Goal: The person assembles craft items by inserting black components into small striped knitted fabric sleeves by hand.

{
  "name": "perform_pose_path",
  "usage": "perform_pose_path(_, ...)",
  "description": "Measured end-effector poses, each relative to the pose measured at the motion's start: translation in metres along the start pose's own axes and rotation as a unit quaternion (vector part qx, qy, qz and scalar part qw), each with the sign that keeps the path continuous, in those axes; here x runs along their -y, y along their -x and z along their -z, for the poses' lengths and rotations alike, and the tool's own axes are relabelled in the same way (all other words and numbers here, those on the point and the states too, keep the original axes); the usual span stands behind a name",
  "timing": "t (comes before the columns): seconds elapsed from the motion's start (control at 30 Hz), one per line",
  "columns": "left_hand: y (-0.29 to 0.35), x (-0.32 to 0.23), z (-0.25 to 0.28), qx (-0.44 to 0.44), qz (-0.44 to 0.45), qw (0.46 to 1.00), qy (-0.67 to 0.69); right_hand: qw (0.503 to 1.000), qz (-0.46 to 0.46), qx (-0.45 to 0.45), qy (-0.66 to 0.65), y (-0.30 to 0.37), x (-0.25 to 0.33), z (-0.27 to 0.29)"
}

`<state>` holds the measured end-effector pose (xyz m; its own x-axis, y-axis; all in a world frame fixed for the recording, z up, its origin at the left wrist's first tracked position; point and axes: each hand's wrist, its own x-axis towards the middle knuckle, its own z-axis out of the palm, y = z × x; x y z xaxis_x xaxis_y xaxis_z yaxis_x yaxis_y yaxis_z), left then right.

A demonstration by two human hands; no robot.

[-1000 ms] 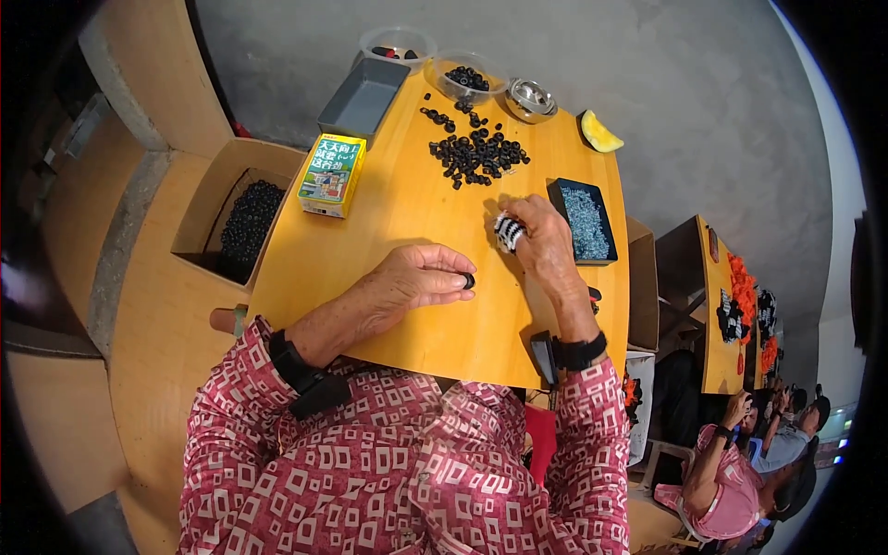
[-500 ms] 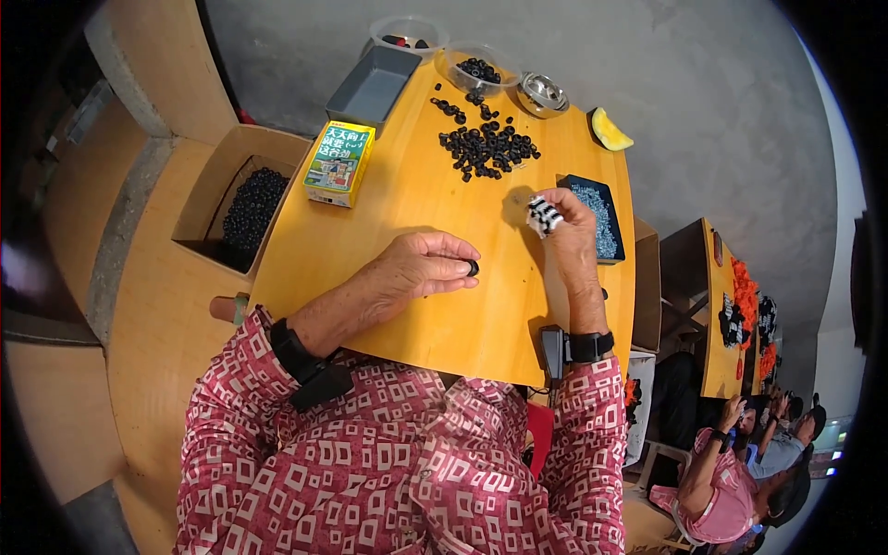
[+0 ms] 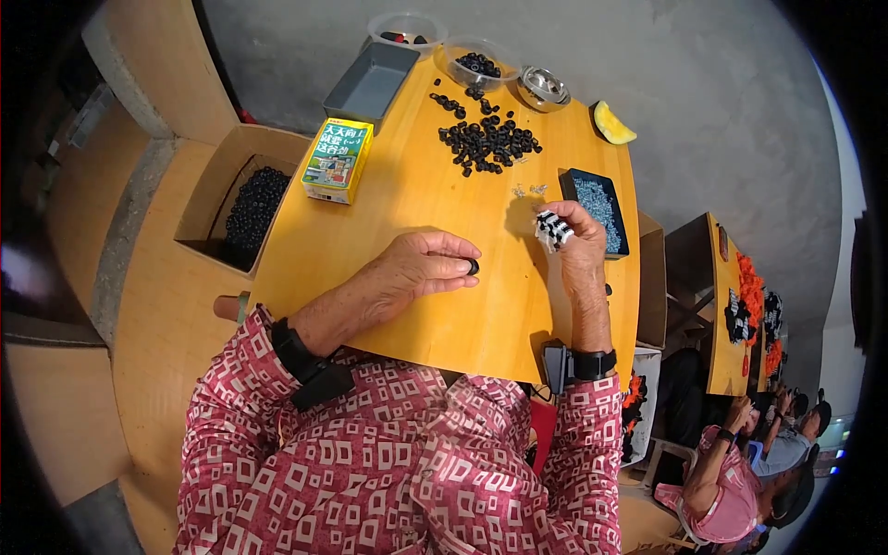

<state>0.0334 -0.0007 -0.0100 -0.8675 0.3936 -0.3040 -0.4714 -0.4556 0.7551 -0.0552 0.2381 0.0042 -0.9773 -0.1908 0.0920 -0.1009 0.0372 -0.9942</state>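
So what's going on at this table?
A person is handling small pieces with bare hands. The left hand pinches a small black piece above the table, while the right hand holds a black-and-white striped bundle. A loose pile of black pieces lies farther back, and a dark tray of small, pale bits sits beside the right hand.

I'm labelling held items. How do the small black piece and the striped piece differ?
The small black piece looks all black; the striped piece is black and white. The black one looks smaller than the striped one. Both are held: black in the left hand, striped in the right hand.
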Motion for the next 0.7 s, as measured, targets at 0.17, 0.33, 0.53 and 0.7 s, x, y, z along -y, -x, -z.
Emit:
perform_pose_path(0.17,0.000,-0.001,0.000,-0.002,0.005,1.000,0.002,0.997,0.057,-0.034,0.048,-0.001,0.008,0.004)
perform_pose_path(0.33,-0.002,0.001,0.003,0.000,-0.005,1.000,0.003,0.994,0.058,-0.069,0.061,-0.001,0.019,0.011)
perform_pose_path(0.53,-0.002,-0.001,0.001,-0.007,-0.008,1.000,0.012,0.994,0.075,0.012,0.080,0.001,0.003,-0.007)
perform_pose_path(0.7,-0.002,-0.001,0.001,-0.011,-0.007,1.000,0.010,0.826,0.253,0.048,0.501,0.001,-0.004,-0.037)
